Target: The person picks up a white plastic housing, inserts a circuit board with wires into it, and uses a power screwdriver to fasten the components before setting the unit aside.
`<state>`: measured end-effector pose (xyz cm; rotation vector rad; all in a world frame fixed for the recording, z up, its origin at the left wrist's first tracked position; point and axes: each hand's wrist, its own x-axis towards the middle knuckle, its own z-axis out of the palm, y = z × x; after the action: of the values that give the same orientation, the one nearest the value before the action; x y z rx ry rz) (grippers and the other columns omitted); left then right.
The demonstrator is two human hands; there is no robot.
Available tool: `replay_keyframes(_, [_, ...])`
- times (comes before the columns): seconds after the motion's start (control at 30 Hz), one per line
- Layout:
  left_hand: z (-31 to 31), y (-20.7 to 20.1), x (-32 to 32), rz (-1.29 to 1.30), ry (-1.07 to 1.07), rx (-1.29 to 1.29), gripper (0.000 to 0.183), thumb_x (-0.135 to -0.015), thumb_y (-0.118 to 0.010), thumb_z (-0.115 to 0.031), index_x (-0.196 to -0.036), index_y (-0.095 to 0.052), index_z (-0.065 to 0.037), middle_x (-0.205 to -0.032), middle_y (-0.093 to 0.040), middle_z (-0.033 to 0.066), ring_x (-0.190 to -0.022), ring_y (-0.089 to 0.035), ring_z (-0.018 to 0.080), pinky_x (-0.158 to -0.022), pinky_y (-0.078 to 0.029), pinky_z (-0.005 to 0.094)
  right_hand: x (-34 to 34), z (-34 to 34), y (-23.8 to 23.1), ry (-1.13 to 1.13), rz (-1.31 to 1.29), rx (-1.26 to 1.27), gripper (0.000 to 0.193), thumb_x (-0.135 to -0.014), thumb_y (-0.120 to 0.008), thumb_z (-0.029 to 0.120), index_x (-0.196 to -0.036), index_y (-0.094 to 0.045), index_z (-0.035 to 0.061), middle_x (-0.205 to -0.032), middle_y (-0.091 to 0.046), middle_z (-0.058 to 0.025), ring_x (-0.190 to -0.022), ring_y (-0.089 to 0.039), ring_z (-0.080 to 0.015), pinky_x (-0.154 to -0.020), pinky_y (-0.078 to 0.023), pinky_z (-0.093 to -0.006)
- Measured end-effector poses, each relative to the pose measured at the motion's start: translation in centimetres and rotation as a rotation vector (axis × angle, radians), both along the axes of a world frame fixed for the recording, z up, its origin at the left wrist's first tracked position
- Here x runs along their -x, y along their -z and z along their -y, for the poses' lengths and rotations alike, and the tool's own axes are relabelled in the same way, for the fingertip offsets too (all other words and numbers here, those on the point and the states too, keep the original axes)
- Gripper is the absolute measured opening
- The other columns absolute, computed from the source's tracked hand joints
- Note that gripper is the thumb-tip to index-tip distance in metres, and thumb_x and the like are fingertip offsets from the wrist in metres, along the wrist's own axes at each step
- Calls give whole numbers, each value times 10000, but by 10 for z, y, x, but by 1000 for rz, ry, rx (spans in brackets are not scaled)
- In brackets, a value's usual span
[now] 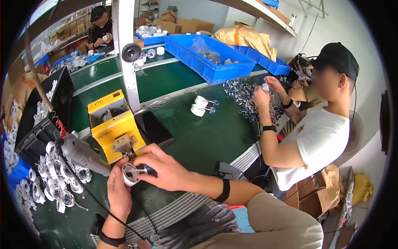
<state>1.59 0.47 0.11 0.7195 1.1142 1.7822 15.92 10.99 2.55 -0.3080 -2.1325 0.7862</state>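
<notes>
1. Nearest the camera: beige clothing (pixel 286 224), on the near right of the yellow machine (pixel 112 130).
2. Locate the white cup (pixel 130 181) on the near side of the yellow machine, held up over the green worktop (pixel 186 145).
3. Left grip (pixel 119 191): wrapped around the white cup. Support evenly; avoid squeezing the rim.
4. Right grip (pixel 168 168): apparently clamped, thumb against fingers, on the dark blue component (pixel 150 169), with thin wires (pixel 137 169) leading into the cup mouth.
5. Guide by the component body, preferably; avoid tugging the wires or trapping them against the rim.
6. Keep the mouth turned upward for a clear view inside.
7. Keep the black cable (pixel 96 198), at the near left of the yellow machine, from snagging the left wrist.
8. For comparison: two white pieces (pixel 198 108) right of the yellow machine.
</notes>
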Motion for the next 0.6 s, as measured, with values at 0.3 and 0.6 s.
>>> replay_keyframes(0.3, [-6, 3, -3, -7, 93, -180, 412, -1029, -378, -295, -1328, -461, -25, -1178, -565, 73, -1055, -541, 137, -939, -422, 287, -5, -4, 0, -217, 5, 647, 116, -873, -637, 38, -978, -676, 8, -659, -643, -30, -486, -550, -61, -429, -424, -204])
replay_keyframes(0.6, [4, -5, -6, 169, 292, -203, 402, -1031, -374, -247, -1387, -385, -60, -1298, -481, 75, -1158, -487, 159, -1000, -381, 308, 3, 7, 2, -230, -19, 561, 156, -816, -692, 10, -970, -675, 4, -830, -636, -79, -621, -622, -104, -548, -503, -224])
